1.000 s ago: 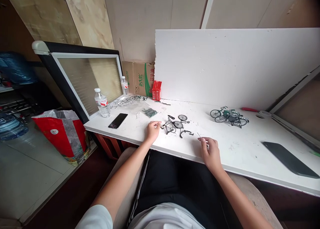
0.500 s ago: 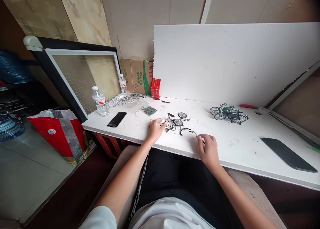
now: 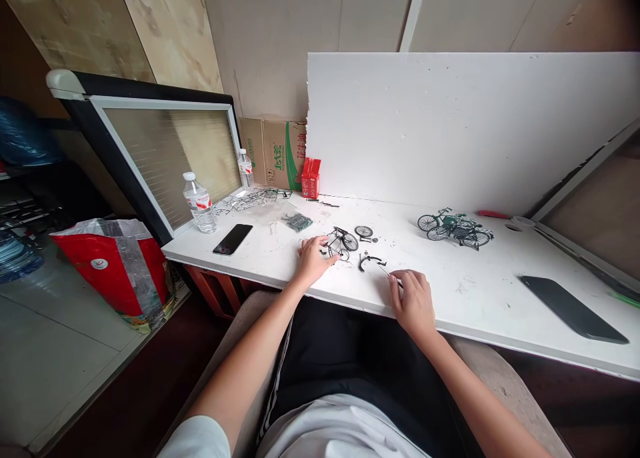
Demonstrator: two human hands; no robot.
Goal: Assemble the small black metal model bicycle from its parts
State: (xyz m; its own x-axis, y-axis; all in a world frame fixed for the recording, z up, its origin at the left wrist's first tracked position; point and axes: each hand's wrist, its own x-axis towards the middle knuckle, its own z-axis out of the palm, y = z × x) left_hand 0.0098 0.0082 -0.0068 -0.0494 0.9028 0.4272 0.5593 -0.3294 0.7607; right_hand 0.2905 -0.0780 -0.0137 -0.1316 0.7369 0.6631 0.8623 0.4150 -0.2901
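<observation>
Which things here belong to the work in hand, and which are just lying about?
Likely in use:
partly built black model bicycle, by the left hand
thin tool, in the right hand
loose wheel
curved black part

Apparently just lying about:
phone
two clear bottles
red box
cardboard box
dark flat object

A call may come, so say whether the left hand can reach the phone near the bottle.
Probably yes: the phone lies left of the left hand, nothing standing between them, though that hand is at the bike parts.
</observation>
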